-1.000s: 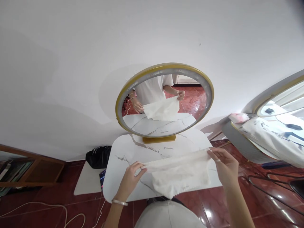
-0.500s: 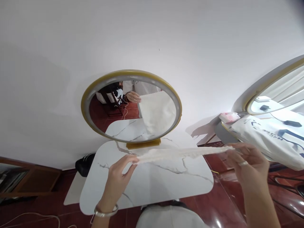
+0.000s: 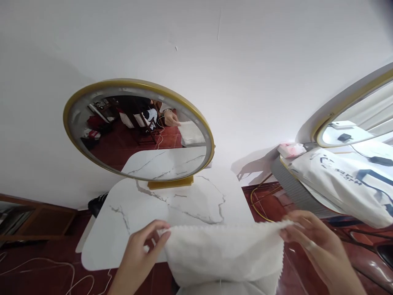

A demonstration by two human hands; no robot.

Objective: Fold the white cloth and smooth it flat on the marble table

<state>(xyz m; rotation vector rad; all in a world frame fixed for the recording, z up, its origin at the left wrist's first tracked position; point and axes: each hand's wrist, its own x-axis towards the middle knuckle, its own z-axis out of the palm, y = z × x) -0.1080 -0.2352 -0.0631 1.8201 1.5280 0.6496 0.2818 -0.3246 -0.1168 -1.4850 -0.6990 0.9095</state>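
Note:
A white cloth (image 3: 224, 254) with zigzag-cut edges hangs stretched between my two hands over the near edge of the marble-patterned table (image 3: 123, 213). My left hand (image 3: 145, 241) pinches its upper left corner between thumb and fingers. At the upper right corner, my right hand (image 3: 313, 241), with a ring on one finger, pinches the cloth too. Behind the cloth an oval-looking mirror (image 3: 141, 131) with a gold rim stands on the table, and it reflects a hand and part of the cloth.
A second gold-rimmed mirror (image 3: 353, 110) stands at the right. Near it are a pink-and-white packet (image 3: 291, 150) and a white printed cloth bag (image 3: 340, 180). A wooden cabinet (image 3: 39, 221) stands at left, with a pale cable (image 3: 58, 262) on the red floor.
Both hands have come down and nearer to me with the cloth. Its face now hangs in view, where before it showed nearly edge-on. The camera view has shifted, so the mirror sits further left.

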